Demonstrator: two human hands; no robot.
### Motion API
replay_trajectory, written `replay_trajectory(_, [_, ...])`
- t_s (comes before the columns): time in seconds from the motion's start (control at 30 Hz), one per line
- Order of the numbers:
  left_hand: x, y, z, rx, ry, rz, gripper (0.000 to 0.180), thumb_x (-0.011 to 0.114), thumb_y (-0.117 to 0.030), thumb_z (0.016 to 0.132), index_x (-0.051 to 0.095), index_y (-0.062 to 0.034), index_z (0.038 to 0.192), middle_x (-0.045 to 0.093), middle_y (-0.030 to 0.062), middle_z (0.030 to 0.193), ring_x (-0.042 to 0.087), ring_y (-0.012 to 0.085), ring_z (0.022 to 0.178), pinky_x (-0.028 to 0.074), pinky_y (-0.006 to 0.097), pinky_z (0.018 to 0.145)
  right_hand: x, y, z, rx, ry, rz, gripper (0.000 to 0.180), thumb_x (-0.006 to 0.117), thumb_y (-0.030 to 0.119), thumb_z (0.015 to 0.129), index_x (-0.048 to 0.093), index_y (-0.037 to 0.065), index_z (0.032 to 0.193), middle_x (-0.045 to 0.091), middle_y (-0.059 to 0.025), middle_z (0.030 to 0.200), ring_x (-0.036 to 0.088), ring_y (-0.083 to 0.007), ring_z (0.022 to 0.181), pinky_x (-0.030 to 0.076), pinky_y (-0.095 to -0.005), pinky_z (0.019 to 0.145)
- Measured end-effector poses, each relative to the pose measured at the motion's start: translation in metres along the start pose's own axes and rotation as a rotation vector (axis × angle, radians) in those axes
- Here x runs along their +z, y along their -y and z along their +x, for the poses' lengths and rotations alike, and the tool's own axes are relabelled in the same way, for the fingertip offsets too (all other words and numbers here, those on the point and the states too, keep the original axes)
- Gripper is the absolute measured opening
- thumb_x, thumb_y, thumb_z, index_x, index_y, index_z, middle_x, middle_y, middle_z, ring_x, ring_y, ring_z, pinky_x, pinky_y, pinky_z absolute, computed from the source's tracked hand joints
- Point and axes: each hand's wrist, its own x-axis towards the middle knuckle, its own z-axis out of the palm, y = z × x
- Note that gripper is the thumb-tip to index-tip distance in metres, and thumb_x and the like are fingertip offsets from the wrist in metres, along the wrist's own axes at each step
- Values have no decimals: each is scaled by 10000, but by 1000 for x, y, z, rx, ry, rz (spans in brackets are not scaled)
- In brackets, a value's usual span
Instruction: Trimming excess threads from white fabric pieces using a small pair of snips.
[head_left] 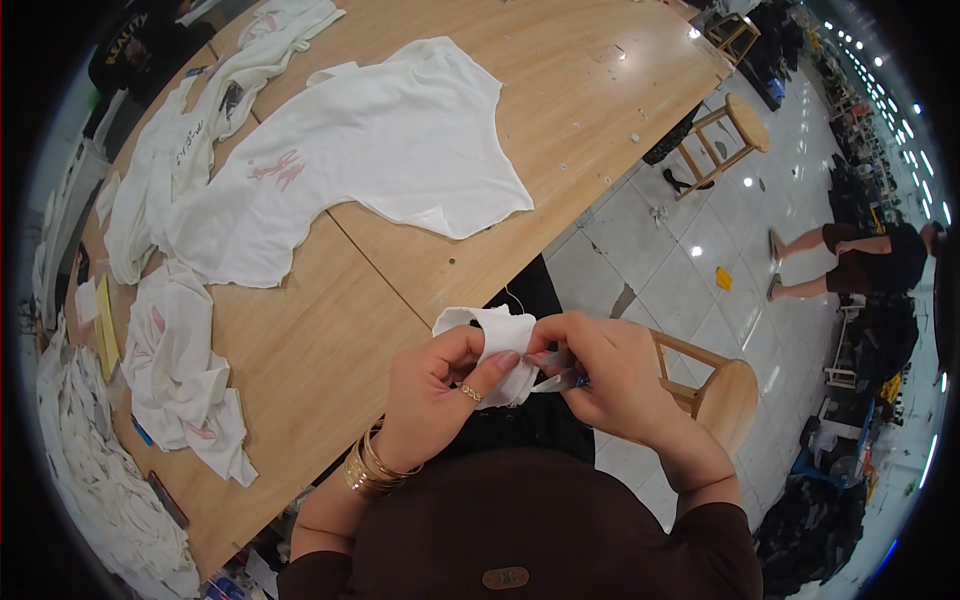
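A folded band of white knit fabric (pixel 506 338) is held up in front of my body, just off the table's near edge. My left hand (pixel 428 385) is closed on it, thumb pressed against the front and fingers behind. My right hand (pixel 618 372) holds small metal thread snips (pixel 553 383) with the blades pointing at the fabric. Its thumb and index finger also pinch the fabric's right edge. Part of the snips is hidden inside my right fingers. A loose thread rises above the band.
On the wooden table (pixel 390 350) lie a flat white garment (pixel 400 140), a crumpled white one (pixel 180 370) and a white heap (pixel 100 470) at the left. Wooden stools (pixel 730 405) stand to the right on the tiled floor. Another person (pixel 880 260) stands farther right.
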Motion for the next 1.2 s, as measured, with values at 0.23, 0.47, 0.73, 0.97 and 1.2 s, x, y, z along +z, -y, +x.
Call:
replay_trajectory(0.23, [0, 1, 0, 37, -55, 58, 167, 606, -90, 868, 619, 29, 986, 670, 48, 807, 590, 41, 701, 470, 189, 610, -21, -8, -6, 503, -181, 1112, 212, 597, -7, 798, 515, 72, 977, 541, 2, 717, 467, -46, 596, 419, -210, 572])
replay_trajectory(0.47, [3, -2, 0, 26, -25, 17, 179, 600, -96, 875, 609, 29, 1004, 664, 48, 800, 592, 47, 715, 479, 191, 633, -11, 4, 2, 151, 82, 188, 395, 641, -39, 624, 561, 101, 985, 619, -51, 788, 618, -168, 651, 439, -268, 529])
replay_trajectory(0.73, [2, -1, 4, -25, -41, -23, 158, 581, -101, 887, 607, 32, 970, 644, 28, 768, 566, 29, 682, 436, 173, 590, -4, 0, 2, 342, 100, 546, 195, 659, 37, 755, 561, 88, 915, 586, -21, 746, 538, -92, 612, 416, -229, 561])
replay_trajectory(0.97, [-2, 2, 6, -34, -78, -18, 151, 565, -116, 899, 606, 25, 936, 621, 1, 727, 528, 12, 642, 407, 170, 562, -4, -1, 1, 165, -201, 225, 93, 678, 58, 774, 617, 49, 843, 572, -10, 681, 491, -69, 536, 364, -216, 484])
replay_trajectory(1.2, [3, 3, 6, -25, -60, -12, 139, 570, -115, 894, 604, 18, 916, 587, -29, 682, 473, -8, 618, 386, 166, 551, 18, -3, 3, 2, -263, 166, 135, 688, -9, 728, 613, 53, 821, 517, -38, 625, 484, -128, 489, 364, -235, 454])
